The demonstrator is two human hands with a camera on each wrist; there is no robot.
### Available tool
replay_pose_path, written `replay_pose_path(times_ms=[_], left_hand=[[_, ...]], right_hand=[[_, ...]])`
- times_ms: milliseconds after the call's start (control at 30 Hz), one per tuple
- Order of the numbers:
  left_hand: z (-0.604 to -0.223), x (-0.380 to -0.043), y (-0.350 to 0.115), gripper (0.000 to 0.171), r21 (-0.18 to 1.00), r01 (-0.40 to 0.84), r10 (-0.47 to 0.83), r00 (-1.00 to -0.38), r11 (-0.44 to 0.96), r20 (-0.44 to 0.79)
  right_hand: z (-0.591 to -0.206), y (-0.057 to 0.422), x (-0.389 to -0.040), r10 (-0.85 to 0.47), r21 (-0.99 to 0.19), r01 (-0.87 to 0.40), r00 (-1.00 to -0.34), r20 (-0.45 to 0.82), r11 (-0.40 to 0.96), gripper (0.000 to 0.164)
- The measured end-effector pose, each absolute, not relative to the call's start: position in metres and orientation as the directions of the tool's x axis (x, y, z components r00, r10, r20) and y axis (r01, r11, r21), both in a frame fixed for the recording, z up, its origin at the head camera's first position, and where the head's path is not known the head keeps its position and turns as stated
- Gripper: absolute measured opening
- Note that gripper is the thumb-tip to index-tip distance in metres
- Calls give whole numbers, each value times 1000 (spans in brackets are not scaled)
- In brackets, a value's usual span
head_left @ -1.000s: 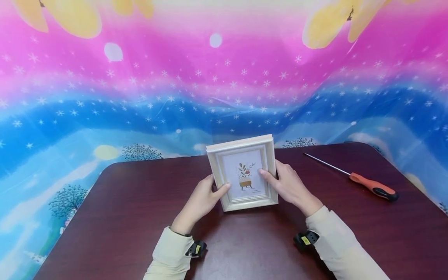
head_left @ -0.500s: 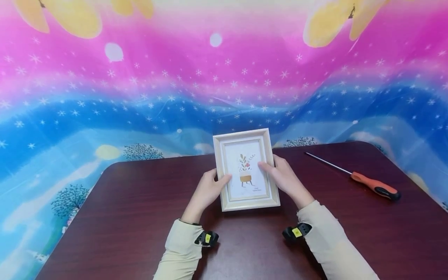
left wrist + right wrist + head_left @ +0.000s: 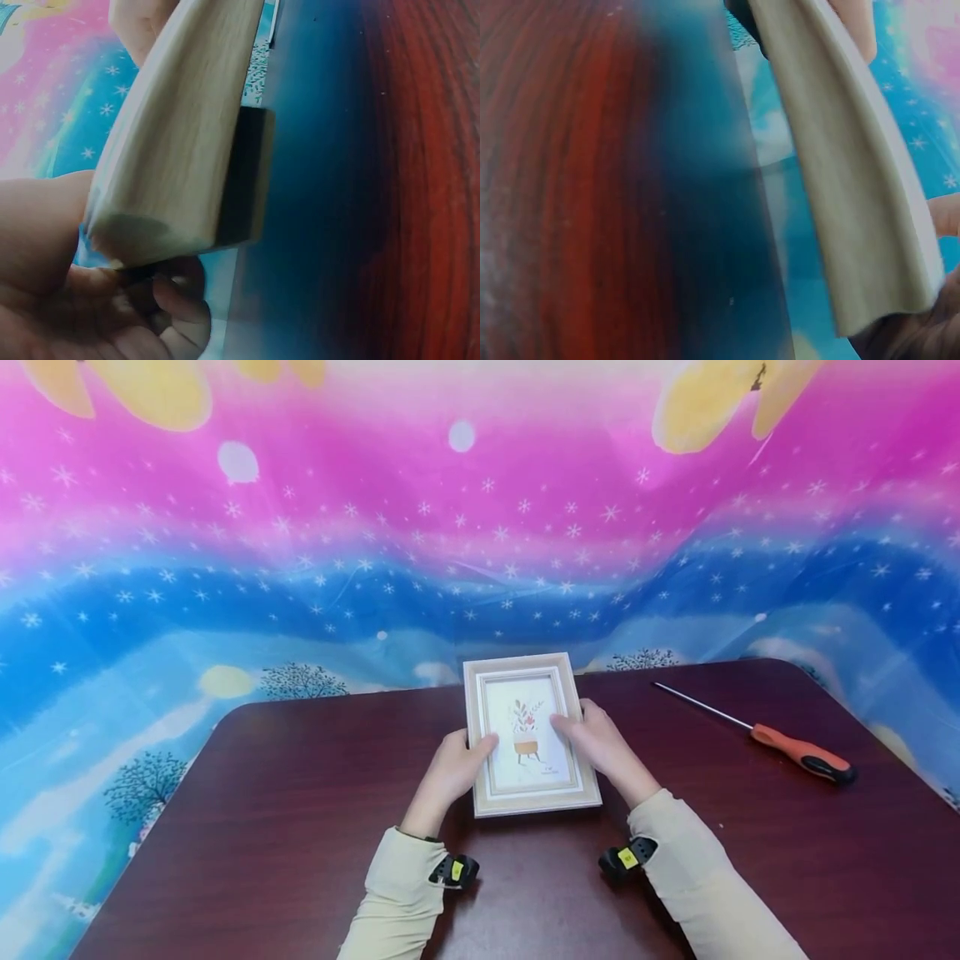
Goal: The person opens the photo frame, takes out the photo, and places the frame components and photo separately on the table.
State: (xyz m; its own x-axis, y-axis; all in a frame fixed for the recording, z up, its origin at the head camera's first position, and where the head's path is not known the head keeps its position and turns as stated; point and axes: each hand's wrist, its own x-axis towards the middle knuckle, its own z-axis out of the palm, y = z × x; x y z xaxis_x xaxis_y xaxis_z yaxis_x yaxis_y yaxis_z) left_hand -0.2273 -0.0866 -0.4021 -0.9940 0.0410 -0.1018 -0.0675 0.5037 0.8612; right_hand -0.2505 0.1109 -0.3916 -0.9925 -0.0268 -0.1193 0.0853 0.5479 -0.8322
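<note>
Both hands hold a pale wooden picture frame (image 3: pixel 536 799) over the middle of the table, its front facing up toward the head camera. Inside it is a print of a plant in an orange-brown pot on legs. My left hand (image 3: pixel 453 764) grips the left side, and my right hand (image 3: pixel 606 745) the right side; each thumb lies over the front. In the left wrist view, the left fingers (image 3: pixel 184 315) curl behind the frame, beside a dark piece (image 3: pixel 244 180) sticking out from its back. The right wrist view shows the frame's side moulding (image 3: pixel 855 180); the right fingers are mostly hidden.
A screwdriver (image 3: pixel 798 752) with an orange and black handle lies on the right of the dark red-brown table (image 3: pixel 315 827), its shaft pointing to the back left. Behind the table hangs a pink and blue printed cloth (image 3: pixel 390 552).
The frame has turned from leaning forward to tilting back, with its top edge lower than half a second ago. Both forearms have drawn closer together. The screwdriver stays where it was.
</note>
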Motion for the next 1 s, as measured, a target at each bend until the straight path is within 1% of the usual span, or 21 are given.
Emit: replay_pose_path(times_ms=[200,433,533,733,867,1000], left_hand=[[-406,-226,-87,38,822,-109,42,-986,559,-159],[-409,-225,-90,39,763,-161,23,-974,625,-225],[-411,-225,-90,39,740,-170,15,-972,651,-237],[-413,-224,-88,36,698,-152,10,-975,700,-222],[-411,-221,-87,35,683,-126,17,-980,720,-199],[-409,-218,-85,37,647,-113,-14,-988,754,-156]], right_hand=[[-400,107,-250,-23,-776,111,-987,-159,621,58],[-406,104,-251,-28,-689,132,-976,-216,713,67],[-408,105,-250,-37,-665,127,-973,-227,735,68],[-411,106,-250,-49,-646,106,-975,-218,756,65],[-411,106,-249,-51,-649,112,-973,-227,752,68],[-411,105,-249,-55,-666,115,-972,-229,737,74]])
